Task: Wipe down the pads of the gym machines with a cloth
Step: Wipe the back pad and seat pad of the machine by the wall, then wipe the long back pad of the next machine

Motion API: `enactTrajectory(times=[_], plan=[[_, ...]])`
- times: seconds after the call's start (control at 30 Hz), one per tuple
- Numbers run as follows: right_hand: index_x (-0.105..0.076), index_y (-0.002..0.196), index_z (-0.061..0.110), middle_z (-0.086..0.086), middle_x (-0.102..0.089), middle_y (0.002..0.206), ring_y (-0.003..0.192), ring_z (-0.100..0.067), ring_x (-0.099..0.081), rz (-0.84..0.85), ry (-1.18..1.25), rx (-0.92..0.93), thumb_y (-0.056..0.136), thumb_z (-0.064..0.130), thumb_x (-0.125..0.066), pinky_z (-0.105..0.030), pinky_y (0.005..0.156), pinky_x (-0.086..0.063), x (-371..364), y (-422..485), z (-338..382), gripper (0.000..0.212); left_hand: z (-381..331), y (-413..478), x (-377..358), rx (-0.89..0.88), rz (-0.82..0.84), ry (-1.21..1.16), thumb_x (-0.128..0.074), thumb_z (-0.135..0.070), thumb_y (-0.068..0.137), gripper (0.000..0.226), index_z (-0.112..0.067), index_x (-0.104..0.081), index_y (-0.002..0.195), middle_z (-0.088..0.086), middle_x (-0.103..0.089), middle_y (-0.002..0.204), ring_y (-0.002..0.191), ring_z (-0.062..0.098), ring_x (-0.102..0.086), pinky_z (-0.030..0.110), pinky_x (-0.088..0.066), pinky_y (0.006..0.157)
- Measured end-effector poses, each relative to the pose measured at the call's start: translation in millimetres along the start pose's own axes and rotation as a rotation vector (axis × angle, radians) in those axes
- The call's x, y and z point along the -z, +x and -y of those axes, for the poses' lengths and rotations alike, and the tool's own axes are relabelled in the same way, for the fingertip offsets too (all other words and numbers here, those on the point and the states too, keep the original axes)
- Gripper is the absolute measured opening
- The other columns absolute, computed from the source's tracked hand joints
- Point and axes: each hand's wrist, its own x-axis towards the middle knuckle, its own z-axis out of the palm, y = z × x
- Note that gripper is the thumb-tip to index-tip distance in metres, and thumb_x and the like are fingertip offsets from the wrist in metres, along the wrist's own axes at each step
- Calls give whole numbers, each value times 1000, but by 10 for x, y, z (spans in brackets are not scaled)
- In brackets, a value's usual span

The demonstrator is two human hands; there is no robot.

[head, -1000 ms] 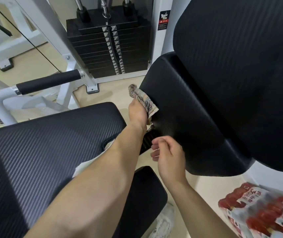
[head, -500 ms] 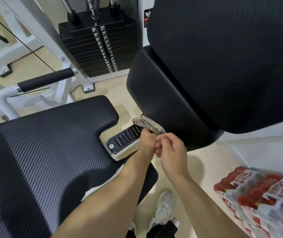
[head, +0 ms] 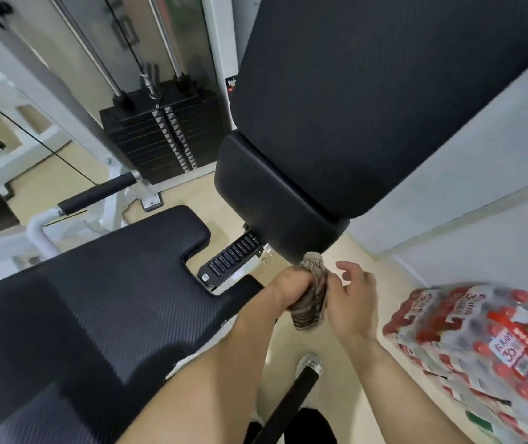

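Down the lower cushion (head: 272, 193) beneath the tall back pad (head: 384, 107) has come the striped cloth (head: 312, 299), now bunched just beside its bottom corner. My left hand (head: 285, 283) grips the cloth; the right hand (head: 355, 302), fingers loose, touches it. Best to refold to a clean face before the next pad.

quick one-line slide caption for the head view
The left hand grips a striped cloth just under the lower black pad, with the right hand open beside it.

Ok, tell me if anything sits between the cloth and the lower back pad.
Nothing visible does. The left hand grips the cloth, whose top end is at the bottom edge of the lower back pad; the right hand is beside the cloth, not in between.
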Motion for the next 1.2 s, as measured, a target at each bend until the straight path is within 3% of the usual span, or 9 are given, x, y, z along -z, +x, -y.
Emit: enactTrajectory(times=[0.13, 0.23, 0.4, 0.47, 0.6, 0.77, 0.97, 1.07, 1.2], plan=[[-32, 156, 38, 2, -32, 155, 135, -21, -44, 271, 259, -113, 98, 26, -52, -34, 109, -37, 408, -390, 228, 61, -253, -660, 21, -82, 50, 128, -50, -6, 92, 13, -13, -61, 96, 4, -61, 86, 82, 19, -58, 29, -50, 81], [-31, 148, 52, 4, -60, 136, 117, -16, -59, 433, 492, -225, 95, 15, -50, -41, 95, -52, 746, -726, 449, 67, -353, -1157, 56, -36, 136, 185, -49, -7, 94, 14, -19, -54, 94, 2, -59, 90, 84, 16, -58, 36, -53, 89], [-64, 120, 40, 1, -72, 112, 101, -18, -68, 539, 459, -147, 93, 13, -58, -40, 81, -59, 1359, -1268, 754, 38, -488, -1933, 121, -85, 174, 217, -56, -15, 94, 8, -18, -62, 90, 6, -68, 94, 106, 28, -68, 47, -55, 98], [-69, 102, 37, 5, -74, 99, 92, -13, -69, 521, 445, -59, 93, 12, -63, -34, 74, -58, 1571, -1477, 840, 27, -519, -2212, 128, -145, 141, 277, -56, -17, 94, 17, -18, -61, 77, 2, -65, 79, 82, 20, -67, 40, -59, 82], [-63, 108, 32, 10, -72, 96, 79, -5, -69, 460, 462, 69, 87, 16, -77, -27, 67, -56, 1866, -1906, 955, 30, -558, -2710, 91, -324, -40, 443, -68, -23, 86, 24, -17, -62, 64, 0, -62, 63, 62, 18, -59, 27, -48, 61], [-58, 102, 28, 10, -66, 89, 63, -1, -65, 364, 422, 202, 85, 8, -79, -20, 53, -53, 2142, -2530, 1132, 34, -545, -3432, 89, -428, -130, 492, -62, -18, 86, 11, -18, -60, 76, 4, -62, 71, 66, 23, -60, 40, -60, 69], [-63, 92, 25, 3, -70, 89, 86, -21, -69, 151, 324, 368, 80, 10, -83, -42, 84, -59, 2384, -3138, 1595, 28, -644, -4324, 411, -459, 79, 395, -55, -6, 91, 18, -21, -65, 93, -4, -64, 76, 75, 13, -67, 32, -55, 75], [-66, 88, 26, -5, -73, 93, 92, -29, -73, 92, 345, 372, 81, 13, -82, -47, 87, -59, 2407, -3403, 1839, 22, -713, -4681, 641, -528, 93, 415, -61, -12, 89, 23, -30, -65, 103, -2, -70, 91, 86, 12, -69, 30, -53, 77], [-68, 90, 25, -1, -73, 86, 83, -22, -70, 22, 349, 416, 86, 21, -78, -40, 77, -57, 2269, -3816, 2200, 11, -729, -5128, 969, -647, 60, 526, -68, -16, 90, 21, -23, -63, 108, 0, -64, 87, 81, 15, -60, 29, -50, 75]])
